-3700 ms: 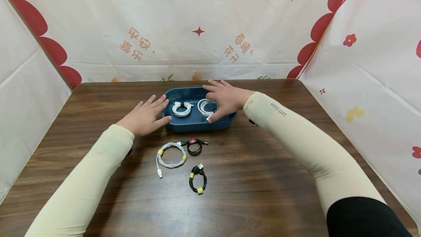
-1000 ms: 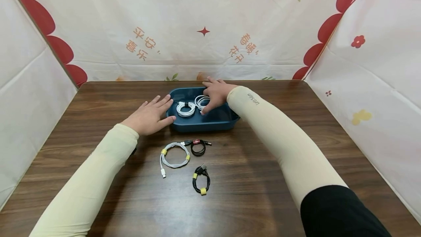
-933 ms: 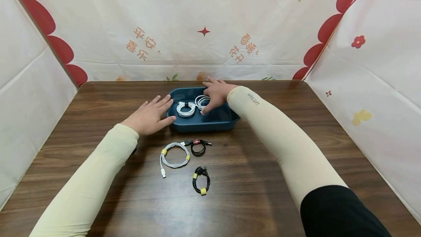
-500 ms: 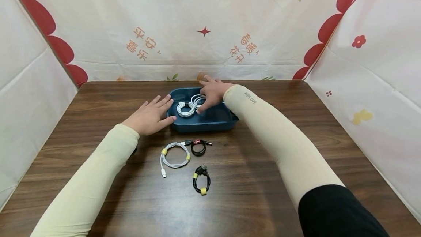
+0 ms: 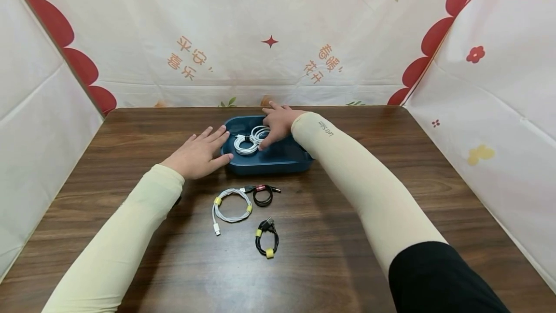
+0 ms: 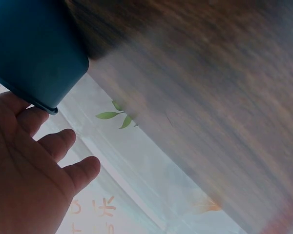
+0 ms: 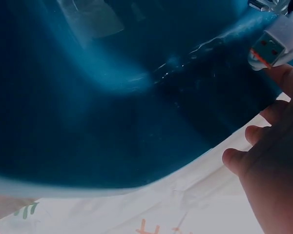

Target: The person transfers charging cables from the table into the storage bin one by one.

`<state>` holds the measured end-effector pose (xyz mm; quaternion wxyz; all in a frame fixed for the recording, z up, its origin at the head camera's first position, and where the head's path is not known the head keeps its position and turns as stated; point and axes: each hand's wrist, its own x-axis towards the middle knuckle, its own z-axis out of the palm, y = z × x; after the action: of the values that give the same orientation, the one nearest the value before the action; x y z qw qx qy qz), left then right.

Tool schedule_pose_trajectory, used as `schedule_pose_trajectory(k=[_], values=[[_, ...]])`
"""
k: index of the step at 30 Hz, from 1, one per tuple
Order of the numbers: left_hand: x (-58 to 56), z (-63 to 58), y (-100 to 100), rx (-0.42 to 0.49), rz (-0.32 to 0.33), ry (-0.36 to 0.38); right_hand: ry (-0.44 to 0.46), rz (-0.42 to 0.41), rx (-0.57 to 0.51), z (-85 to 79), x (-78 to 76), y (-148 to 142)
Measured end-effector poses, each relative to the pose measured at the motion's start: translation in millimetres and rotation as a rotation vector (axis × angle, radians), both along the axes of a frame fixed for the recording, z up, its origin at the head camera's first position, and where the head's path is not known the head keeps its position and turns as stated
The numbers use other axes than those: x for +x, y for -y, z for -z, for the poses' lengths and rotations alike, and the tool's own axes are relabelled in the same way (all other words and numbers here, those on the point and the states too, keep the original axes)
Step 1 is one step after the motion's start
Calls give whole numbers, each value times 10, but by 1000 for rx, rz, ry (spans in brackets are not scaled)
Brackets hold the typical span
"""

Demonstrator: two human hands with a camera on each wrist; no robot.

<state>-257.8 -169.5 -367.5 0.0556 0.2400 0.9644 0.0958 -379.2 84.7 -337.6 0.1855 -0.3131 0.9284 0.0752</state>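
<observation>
A dark blue tray [image 5: 278, 165] stands at the back middle of the table in the head view. Inside, a coiled white cable with a black tie [image 5: 245, 152] lies toward the left. A second white cable coil [image 5: 259, 130] overlaps its right side. My right hand [image 5: 279, 123] reaches over the back rim and holds this second coil between thumb and index finger, partly hiding it. Its white USB plug [image 7: 269, 48] shows at the index fingertip in the right wrist view. At the tray's left end my left hand [image 5: 197, 156] rests with straight, spread fingers touching the rim.
In front of the tray lie a white cable coil with yellow ties [image 5: 230, 220], a small black cable with a red tie [image 5: 262, 203] and a black USB cable with yellow ties [image 5: 276, 240]. A white printed curtain [image 5: 260, 4] encloses the wooden table [image 5: 347, 255].
My right hand has moved left inside the tray, bringing the second white coil over against the first one. The left hand stays at the tray's left end.
</observation>
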Motion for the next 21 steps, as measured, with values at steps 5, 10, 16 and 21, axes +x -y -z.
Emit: schedule_pose_trajectory(k=[5,10,16,21], values=[[1,1,2,0,-2,-1,-10,-2,22,11,-13,2],[4,-1,8,-2,3,-6,-15,-3,56,-7,8,13],[12,-6,9,2,6,-7,-21,9,100,-13,21,10],[15,-12,11,2,7,-4,-18,14,106,-19,26,6]])
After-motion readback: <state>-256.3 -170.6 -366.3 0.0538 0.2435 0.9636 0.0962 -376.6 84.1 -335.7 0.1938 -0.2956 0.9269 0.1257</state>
